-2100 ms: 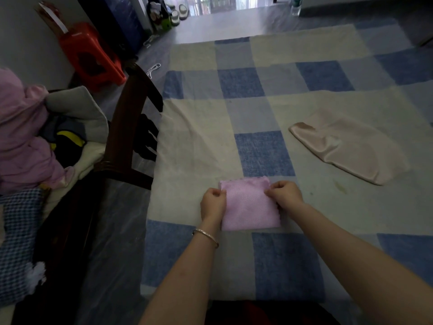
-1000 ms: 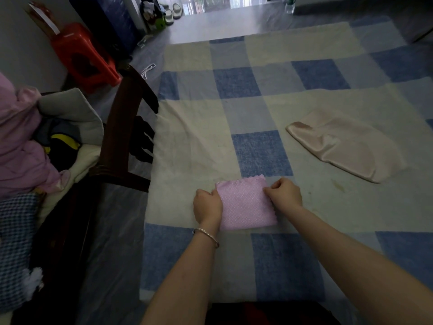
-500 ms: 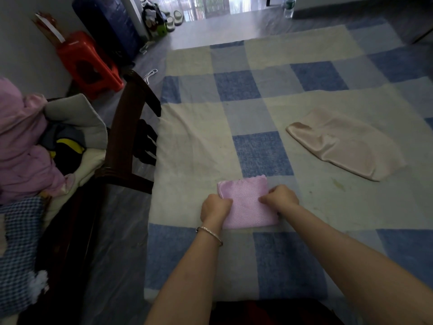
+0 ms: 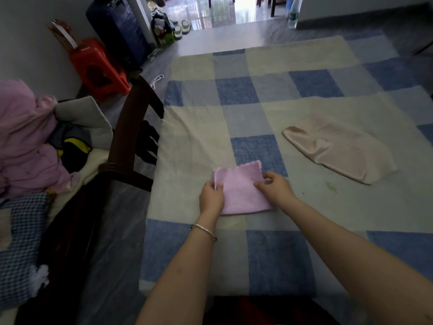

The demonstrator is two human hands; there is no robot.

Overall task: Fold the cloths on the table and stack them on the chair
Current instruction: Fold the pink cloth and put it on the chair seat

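Pinching pink cloth (image 4: 241, 191) at both side edges, left hand (image 4: 211, 195) and right hand (image 4: 274, 187): fold looks nearly done, chair (image 4: 131, 137) stacking pending, 1 beige cloth (image 4: 337, 148) beyond right hand looks unfolded.

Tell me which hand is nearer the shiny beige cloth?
Right. The right hand lies left of the shiny beige cloth; the left hand farther left, across the pink dotted cloth.

Single head-worn view (wide-angle), facing forward and down; table (image 4: 199, 137) close below, doorway (image 4: 222, 10) far ahead.
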